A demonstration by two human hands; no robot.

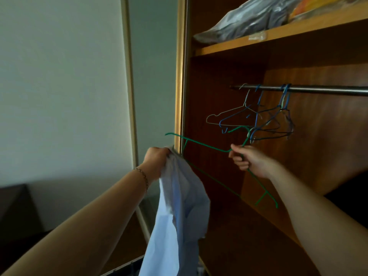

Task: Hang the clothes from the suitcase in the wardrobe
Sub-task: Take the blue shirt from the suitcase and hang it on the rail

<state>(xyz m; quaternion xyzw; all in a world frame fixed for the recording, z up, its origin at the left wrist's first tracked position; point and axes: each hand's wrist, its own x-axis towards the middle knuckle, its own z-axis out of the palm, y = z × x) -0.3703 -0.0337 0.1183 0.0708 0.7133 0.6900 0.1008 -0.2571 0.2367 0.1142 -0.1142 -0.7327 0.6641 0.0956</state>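
the green hanger (pixel 207 145) is thin bent wire with a coloured coating, tilted steeply so one shoulder points up to the left and the other down to the right. the shirt (pixel 179 206) is soft pale blue cloth, crumpled and hanging in loose folds. on the rail (pixel 318 90), a dull round metal bar, several more wire hangers (pixel 258 120) dangle in a tangle, one pale grey, the others blue or dark.

the wardrobe (pixel 229 76) is warm brown wood with a smooth veneer and a lighter shelf (pixel 278 34) above the rail; on that shelf lies a bundle wrapped in shiny clear plastic (pixel 249 22). a gold-toned door frame (pixel 180 76) runs up the wardrobe's left edge, and beyond it the wall (pixel 59 76) is plain and pale. the light is dim.

the left hand (pixel 156 162), a thin chain bracelet (pixel 143 177) at its wrist, has its fingers curled tight round the top of the shirt, which hangs straight down from the fist, in front of the wardrobe's left edge. the right hand (pixel 246 158) grips the green hanger near its neck, fingers wrapped round the wire, the hook rising just above the knuckles toward the tangled hangers, below the rail. the shirt's bunched top lies just beside the hanger's raised left shoulder; whether they touch cannot be told.
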